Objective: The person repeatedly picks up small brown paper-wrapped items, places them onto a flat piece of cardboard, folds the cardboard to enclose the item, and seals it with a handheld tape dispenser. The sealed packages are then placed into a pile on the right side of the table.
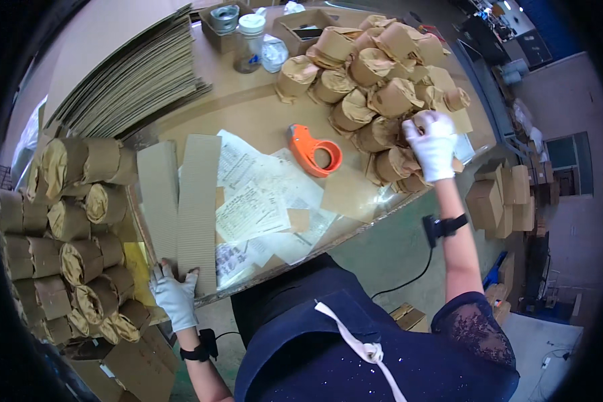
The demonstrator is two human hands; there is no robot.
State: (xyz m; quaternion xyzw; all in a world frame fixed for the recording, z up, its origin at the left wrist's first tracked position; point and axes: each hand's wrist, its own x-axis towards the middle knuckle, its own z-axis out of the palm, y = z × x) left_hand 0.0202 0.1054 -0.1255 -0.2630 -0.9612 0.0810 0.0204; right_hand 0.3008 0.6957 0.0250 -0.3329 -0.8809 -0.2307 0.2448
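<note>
Corrugated cardboard strip lies at the bench front edge, left hand spread flat pinning its near end, while right hand closes around a paper-wrapped roll in the right pile, orange tape dispenser between.

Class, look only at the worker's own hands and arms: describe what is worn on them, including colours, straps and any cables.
Both the left hand and the right hand wear white fabric gloves. Each wrist carries a black strap with a small black device: one on the left wrist, one on the right wrist, each trailing a thin black cable. The forearms are bare; a dark lace short sleeve covers the right upper arm.
</note>
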